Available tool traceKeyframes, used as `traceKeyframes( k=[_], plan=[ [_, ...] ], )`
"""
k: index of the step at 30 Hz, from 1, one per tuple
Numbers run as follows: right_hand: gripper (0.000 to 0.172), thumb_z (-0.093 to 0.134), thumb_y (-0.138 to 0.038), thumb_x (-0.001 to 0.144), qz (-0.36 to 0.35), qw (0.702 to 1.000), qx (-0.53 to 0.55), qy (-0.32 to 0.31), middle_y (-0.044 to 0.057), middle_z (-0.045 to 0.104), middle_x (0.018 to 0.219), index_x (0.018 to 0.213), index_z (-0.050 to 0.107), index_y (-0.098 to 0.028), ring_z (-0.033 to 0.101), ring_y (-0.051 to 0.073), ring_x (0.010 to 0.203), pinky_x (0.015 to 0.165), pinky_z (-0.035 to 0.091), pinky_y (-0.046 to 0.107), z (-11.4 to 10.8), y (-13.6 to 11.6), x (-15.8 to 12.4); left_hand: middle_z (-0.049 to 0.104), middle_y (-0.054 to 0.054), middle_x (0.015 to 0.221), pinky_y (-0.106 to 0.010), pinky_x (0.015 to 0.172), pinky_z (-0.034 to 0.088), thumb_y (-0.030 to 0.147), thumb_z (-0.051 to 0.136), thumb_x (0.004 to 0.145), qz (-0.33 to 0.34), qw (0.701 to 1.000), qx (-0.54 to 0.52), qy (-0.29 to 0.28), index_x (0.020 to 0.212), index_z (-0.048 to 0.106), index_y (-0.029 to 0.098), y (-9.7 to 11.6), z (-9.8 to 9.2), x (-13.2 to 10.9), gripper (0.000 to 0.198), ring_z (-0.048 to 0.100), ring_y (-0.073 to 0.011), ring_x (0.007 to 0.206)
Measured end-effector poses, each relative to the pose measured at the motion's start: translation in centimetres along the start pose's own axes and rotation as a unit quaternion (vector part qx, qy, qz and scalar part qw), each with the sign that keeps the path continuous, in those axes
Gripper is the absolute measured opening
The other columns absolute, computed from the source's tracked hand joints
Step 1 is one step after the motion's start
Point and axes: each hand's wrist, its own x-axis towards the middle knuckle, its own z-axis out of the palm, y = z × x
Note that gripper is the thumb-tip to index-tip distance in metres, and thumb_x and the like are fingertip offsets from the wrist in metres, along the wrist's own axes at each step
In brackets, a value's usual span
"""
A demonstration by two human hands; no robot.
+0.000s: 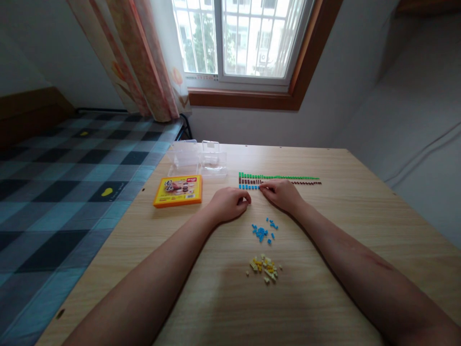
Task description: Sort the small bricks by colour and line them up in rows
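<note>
Three rows of tiny toy building bricks lie on the table: a green row (284, 177) at the back, a brown row (306, 183) in the middle and a short blue row (248, 187) in front. My right hand (283, 193) pinches at the right end of the blue row, on a small blue brick mostly hidden by the fingertips. To the left, my left hand (230, 203) rests on the table with its fingers curled; whatever they may hold is hidden. Nearer me lies a loose pile of blue bricks (260, 233), then a pile of yellow and cream bricks (264, 266).
A yellow-orange box (178, 191) with a printed picture lies left of my left hand. Behind it stand open clear plastic cases (214, 163). The wooden table (360, 202) reaches toward the window wall. A bed with a checked cover (72, 192) adjoins on the left.
</note>
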Motion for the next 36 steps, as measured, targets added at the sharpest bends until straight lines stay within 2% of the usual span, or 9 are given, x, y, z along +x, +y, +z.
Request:
traceKeyframes(
  k=[8,14,17,21,24,30,33,36],
  plan=[
    [0.019,0.061,-0.024,0.090,0.005,1.000,0.007,0.012,0.004,0.079,0.097,0.095,0.079,-0.023,0.073,0.022,0.087,0.078,0.052,0.030,0.2,0.1,-0.1,0.075,-0.002,0.087,-0.030,0.075,0.047,0.024,0.055,0.084,0.000,1.000,0.002,-0.005,0.095,0.077,0.026,0.1,-0.1,0.0,0.024,0.065,-0.0197,0.079],
    [0.021,0.060,-0.027,0.091,0.016,0.997,0.019,0.078,0.006,0.078,0.086,0.096,0.079,-0.020,0.069,0.019,0.072,0.071,0.049,0.030,0.2,0.2,-0.2,0.074,-0.002,0.088,-0.029,0.071,0.045,0.025,0.054,0.084,0.005,1.000,-0.006,0.002,0.095,0.076,0.026,-0.1,0.0,0.0,0.024,0.064,-0.0191,0.078],
    [0.020,0.061,-0.026,0.089,0.019,0.995,0.057,0.084,0.004,0.075,0.076,0.094,0.079,-0.019,0.064,0.017,0.064,0.066,0.046,0.028,0.1,0.1,-0.2,0.073,-0.001,0.084,-0.028,0.067,0.042,0.028,0.055,0.084,0.003,1.000,-0.009,-0.006,0.095,0.075,0.026,0.0,-0.1,-0.1,0.023,0.063,-0.0183,0.076],
    [0.019,0.062,-0.028,0.086,0.028,0.992,0.111,0.057,0.000,0.067,0.062,0.089,0.079,-0.019,0.056,0.013,0.054,0.058,0.041,0.025,0.1,0.1,-0.3,0.070,-0.001,0.082,-0.028,0.063,0.038,0.034,0.056,0.084,0.001,0.999,-0.012,-0.040,0.094,0.071,0.024,0.3,-0.6,-0.1,0.020,0.060,-0.0173,0.073],
    [0.021,0.062,-0.030,0.085,0.037,0.990,0.134,0.030,0.000,0.065,0.060,0.087,0.080,-0.019,0.053,0.013,0.054,0.056,0.038,0.025,0.0,0.4,-0.4,0.068,-0.002,0.083,-0.028,0.062,0.037,0.039,0.059,0.083,0.002,0.998,-0.004,-0.065,0.089,0.068,0.022,0.6,-1.0,-0.1,0.019,0.058,-0.0177,0.073],
    [0.025,0.063,-0.036,0.084,0.064,0.982,0.176,0.007,0.002,0.071,0.071,0.089,0.080,-0.019,0.056,0.015,0.061,0.061,0.040,0.027,0.3,1.1,-0.4,0.064,-0.004,0.087,-0.030,0.066,0.040,0.045,0.063,0.081,0.027,0.993,0.013,-0.114,0.077,0.062,0.020,0.9,-1.6,0.0,0.024,0.056,-0.0184,0.077],
    [0.026,0.064,-0.037,0.082,0.084,0.967,0.239,-0.016,0.005,0.074,0.079,0.090,0.079,-0.018,0.060,0.017,0.069,0.067,0.044,0.029,0.2,1.3,-0.2,0.063,-0.005,0.089,-0.030,0.067,0.041,0.047,0.062,0.080,0.032,0.991,0.017,-0.132,0.075,0.061,0.020,1.0,-1.8,0.1,0.028,0.056,-0.0184,0.078],
    [0.028,0.065,-0.038,0.080,0.095,0.954,0.280,-0.049,0.005,0.073,0.080,0.093,0.079,-0.017,0.059,0.017,0.070,0.067,0.044,0.030,-0.3,1.1,-0.7,0.061,-0.005,0.089,-0.030,0.068,0.042,0.050,0.061,0.080,0.030,0.990,0.023,-0.139,0.074,0.061,0.020,1.1,-1.9,0.0,0.030,0.055,-0.0189,0.079]
  ],
)
